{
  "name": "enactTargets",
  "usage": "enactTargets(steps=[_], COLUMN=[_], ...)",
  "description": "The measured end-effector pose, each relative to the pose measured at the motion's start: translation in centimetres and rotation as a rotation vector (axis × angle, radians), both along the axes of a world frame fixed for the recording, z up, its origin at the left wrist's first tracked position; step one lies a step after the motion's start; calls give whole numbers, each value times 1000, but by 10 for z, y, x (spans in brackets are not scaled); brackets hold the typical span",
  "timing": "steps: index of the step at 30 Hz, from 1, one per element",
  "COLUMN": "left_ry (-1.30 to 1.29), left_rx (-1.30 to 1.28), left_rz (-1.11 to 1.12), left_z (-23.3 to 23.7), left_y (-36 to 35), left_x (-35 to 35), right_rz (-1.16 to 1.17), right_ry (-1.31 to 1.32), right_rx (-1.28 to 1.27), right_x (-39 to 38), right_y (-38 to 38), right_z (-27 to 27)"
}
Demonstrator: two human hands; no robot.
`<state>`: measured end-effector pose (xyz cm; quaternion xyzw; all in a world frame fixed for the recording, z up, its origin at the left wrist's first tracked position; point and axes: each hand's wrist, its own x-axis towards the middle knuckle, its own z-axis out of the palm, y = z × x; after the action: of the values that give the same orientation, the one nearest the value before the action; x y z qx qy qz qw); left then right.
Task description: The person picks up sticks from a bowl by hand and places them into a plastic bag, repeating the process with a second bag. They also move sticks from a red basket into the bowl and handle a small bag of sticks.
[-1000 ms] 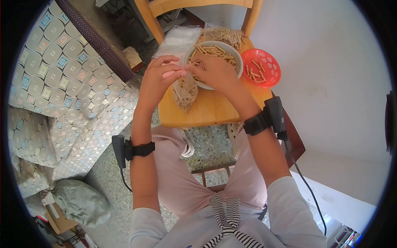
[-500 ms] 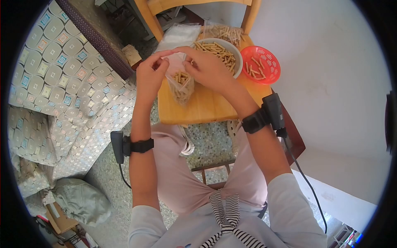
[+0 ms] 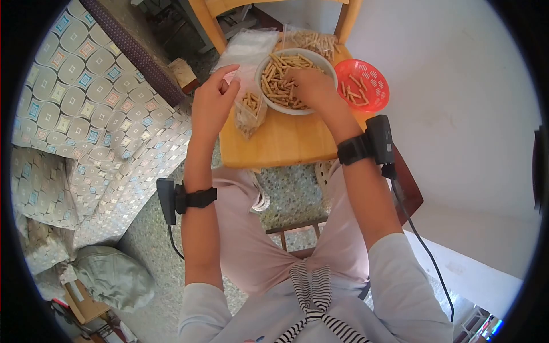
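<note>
A white bowl (image 3: 330,64) full of short tan sticks (image 3: 282,74) stands on the wooden chair seat (image 3: 280,143). My right hand (image 3: 313,88) reaches into the bowl, its fingertips hidden among the sticks. Left of the bowl, a clear plastic bag (image 3: 250,117) partly filled with the same sticks lies with its mouth toward the back. My left hand (image 3: 215,97) is beside the bag's mouth, index finger and thumb apart; whether its other fingers touch the plastic is hidden.
A red plastic basket (image 3: 377,86) with several sticks stands right of the bowl. Behind are flat clear bags (image 3: 249,46) and a filled clear bag (image 3: 309,41), near the chair's backrest (image 3: 274,6). Patterned fabric (image 3: 86,86) covers furniture at left; a white wall (image 3: 452,86) rises at right.
My right hand has left the bag's mouth and moved right into the bowl. My left hand stays by the bag, its thumb and index finger now wider apart.
</note>
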<state>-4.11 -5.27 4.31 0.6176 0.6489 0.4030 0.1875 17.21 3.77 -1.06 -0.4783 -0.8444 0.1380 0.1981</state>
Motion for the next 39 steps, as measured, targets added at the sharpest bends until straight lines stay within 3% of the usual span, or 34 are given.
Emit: enactTargets(steps=[2, 3, 5, 11, 17, 21, 23, 26, 33, 39], left_ry=[-29, -33, -26, -21, -38, -31, -25, 21, 58, -5], left_rx=[13, 14, 33, 60, 60, 71, 44, 30, 7, 34], left_rz=[22, 19, 12, 29, 37, 26, 39, 46, 34, 28], left_z=[1, 1, 2, 5, 6, 5, 4, 3, 4, -1], left_y=[-1, 0, -1, -1, -4, -4, -3, -2, -3, 0], left_x=[4, 6, 7, 13, 16, 13, 13, 14, 19, 19], right_rz=[2, -2, 70, -33, -131, -119, 29, -13, -54, 61], right_ry=[-313, -316, -212, -239, -259, -147, -29, 98, 45, 46], right_rx=[-201, -201, 53, -146, -89, -84, 46, -98, -162, -95], right_x=[3, 4, 3, -7, -15, -15, -11, -24, -26, -20], right_y=[4, 0, -10, 3, 2, -5, -9, -8, -12, -12], right_z=[-2, -7, -18, -22, -14, -2, -6, -14, -8, -9])
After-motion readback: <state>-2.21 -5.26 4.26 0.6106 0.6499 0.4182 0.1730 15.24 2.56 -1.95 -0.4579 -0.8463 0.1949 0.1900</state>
